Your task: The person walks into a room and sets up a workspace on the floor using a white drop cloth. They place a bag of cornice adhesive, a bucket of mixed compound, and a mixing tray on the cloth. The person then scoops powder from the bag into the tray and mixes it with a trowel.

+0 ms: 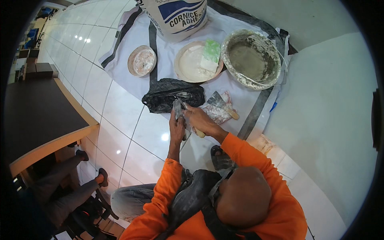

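In front of me my two hands are close together over a crumpled black plastic bag (174, 94). My left hand (177, 127) is closed round a grey-smeared scraper (178, 109), whose broad end points up toward the bag. My right hand (201, 121) grips a putty knife by its pale wooden handle (199, 133), with the narrow blade against or very near the grey scraper; whether they touch I cannot tell. Just right of my hands, a second putty knife (224, 105) with a wooden handle lies on a white-and-red smeared cloth or wrapper (216, 114).
On a white sheet (120, 60) with dark stripes stand a big white sack (176, 24), a small bowl (142, 61), a basin (187, 74) holding a green-and-white sponge (211, 54), and a plaster-caked bucket (251, 60). A desk (52, 116) and another person's legs (72, 184) are left.
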Motion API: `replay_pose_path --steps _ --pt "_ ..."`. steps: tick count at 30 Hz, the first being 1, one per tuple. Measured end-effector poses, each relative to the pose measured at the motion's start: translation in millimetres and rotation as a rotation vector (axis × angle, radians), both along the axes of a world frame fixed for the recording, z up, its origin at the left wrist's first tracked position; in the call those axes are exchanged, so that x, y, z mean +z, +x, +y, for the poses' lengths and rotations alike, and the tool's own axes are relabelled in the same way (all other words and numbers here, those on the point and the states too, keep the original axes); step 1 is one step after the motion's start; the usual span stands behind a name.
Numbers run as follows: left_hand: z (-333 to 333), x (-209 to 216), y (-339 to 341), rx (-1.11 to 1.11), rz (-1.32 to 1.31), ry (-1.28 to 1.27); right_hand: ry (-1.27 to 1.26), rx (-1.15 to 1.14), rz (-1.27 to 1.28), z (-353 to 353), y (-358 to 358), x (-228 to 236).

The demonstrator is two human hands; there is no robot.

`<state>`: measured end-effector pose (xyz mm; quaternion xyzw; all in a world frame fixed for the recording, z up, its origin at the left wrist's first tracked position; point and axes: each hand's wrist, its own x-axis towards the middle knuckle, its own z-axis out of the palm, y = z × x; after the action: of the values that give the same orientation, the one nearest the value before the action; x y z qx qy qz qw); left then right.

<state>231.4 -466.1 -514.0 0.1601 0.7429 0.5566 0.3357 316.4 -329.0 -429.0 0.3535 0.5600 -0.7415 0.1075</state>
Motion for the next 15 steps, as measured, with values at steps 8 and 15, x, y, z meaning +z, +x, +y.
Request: replay_pose_path --steps 8,15 --pt "1.4 14.3 -1.7 0.052 -0.113 0.019 -0.015 0.004 -0.036 -5.8 -4.1 2.0" --pt "3.4 17.4 -2.3 0.028 -0.169 0.011 0.09 0.045 -0.023 -7.2 -1.1 -11.0"
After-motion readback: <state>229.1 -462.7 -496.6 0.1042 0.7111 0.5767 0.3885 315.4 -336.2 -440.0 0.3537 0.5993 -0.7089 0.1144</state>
